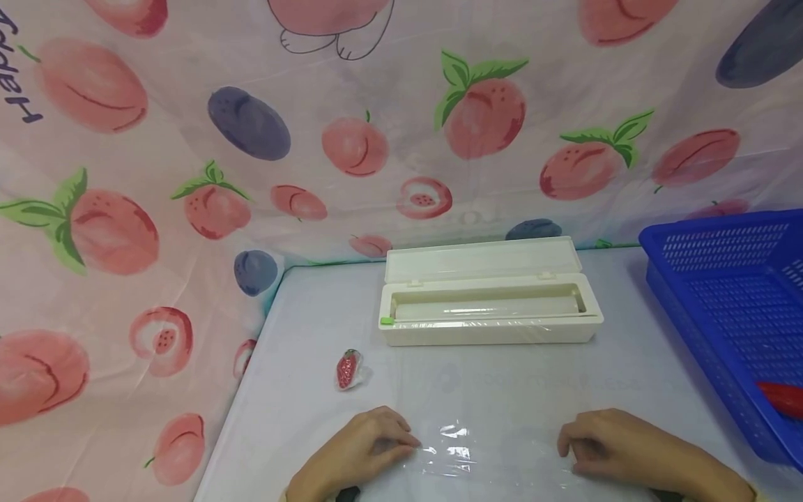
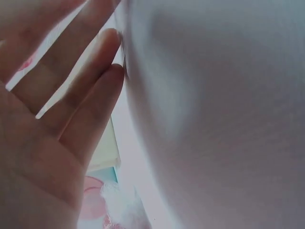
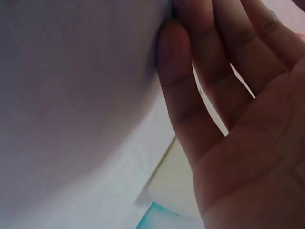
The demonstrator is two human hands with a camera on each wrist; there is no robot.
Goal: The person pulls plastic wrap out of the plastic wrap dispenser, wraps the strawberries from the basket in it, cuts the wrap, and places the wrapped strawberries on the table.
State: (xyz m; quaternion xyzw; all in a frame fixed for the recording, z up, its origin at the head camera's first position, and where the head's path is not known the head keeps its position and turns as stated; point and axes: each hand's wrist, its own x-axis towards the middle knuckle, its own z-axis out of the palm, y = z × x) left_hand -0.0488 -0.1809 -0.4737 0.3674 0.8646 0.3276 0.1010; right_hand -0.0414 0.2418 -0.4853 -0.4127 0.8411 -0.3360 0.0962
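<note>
A sheet of clear cling film (image 1: 456, 446) stretches over the white table from a roll (image 1: 489, 308) inside a white dispenser box (image 1: 489, 333), whose lid (image 1: 483, 261) is raised. Near the film's left front corner, my left hand (image 1: 360, 450) pinches it between thumb and fingertips. My right hand (image 1: 627, 446) pinches the opposite side, its fingers bent. In the left wrist view the fingers (image 2: 97, 102) reach down to the white surface; the right wrist view shows fingers (image 3: 183, 90) at the surface too. To the left lies a small strawberry (image 1: 346, 369) wrapped in film.
A blue plastic basket (image 1: 690, 348) stands at the right edge, with a red item (image 1: 781, 399) partly visible inside. A green cutter slide (image 1: 387, 321) sits at the box's left end. Behind the table hangs a peach-printed cloth (image 1: 376, 90).
</note>
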